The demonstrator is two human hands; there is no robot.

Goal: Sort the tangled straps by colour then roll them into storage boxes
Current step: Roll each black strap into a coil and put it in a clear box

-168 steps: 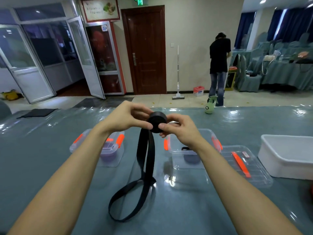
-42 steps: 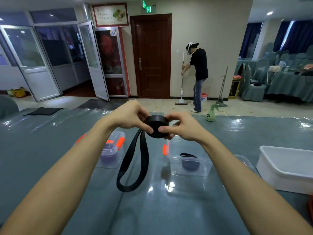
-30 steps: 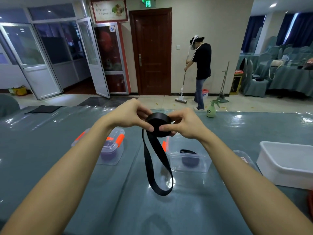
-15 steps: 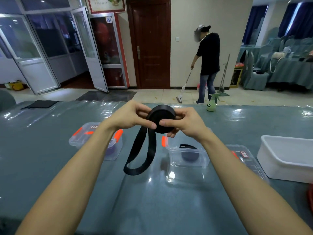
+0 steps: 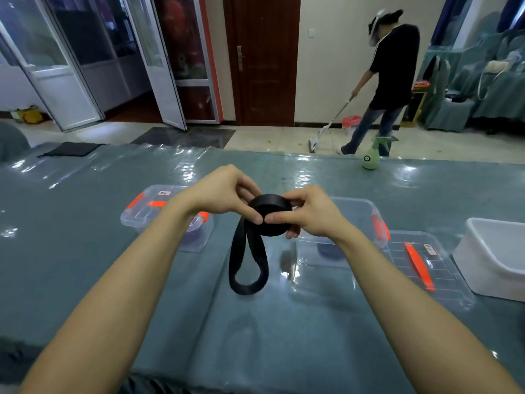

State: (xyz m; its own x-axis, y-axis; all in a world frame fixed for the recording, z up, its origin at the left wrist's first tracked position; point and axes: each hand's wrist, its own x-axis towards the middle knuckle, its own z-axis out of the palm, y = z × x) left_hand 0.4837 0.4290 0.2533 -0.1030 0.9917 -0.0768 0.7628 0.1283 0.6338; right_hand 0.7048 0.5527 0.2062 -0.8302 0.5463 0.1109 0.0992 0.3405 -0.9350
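A black strap [image 5: 270, 220] is wound into a thick roll held in the air above the table. My left hand [image 5: 218, 191] pinches the roll from the left and my right hand [image 5: 309, 213] grips it from the right. A short loop of loose strap hangs below the roll, its bottom near the tabletop. A closed clear box with orange latches [image 5: 147, 211] holds a purple roll on the left. An open clear box [image 5: 360, 214] behind my right wrist holds a dark roll, partly hidden.
The clear lid with an orange handle [image 5: 420, 263] lies right of the open box. A white tub [image 5: 494, 257] stands at the right edge. A green spray bottle [image 5: 370, 156] sits at the table's far side. A person [image 5: 389, 81] mops the floor beyond.
The roll has grown thicker and the hanging loop of black strap has shortened from a long trail on the table to a short loop. The view has tilted down.
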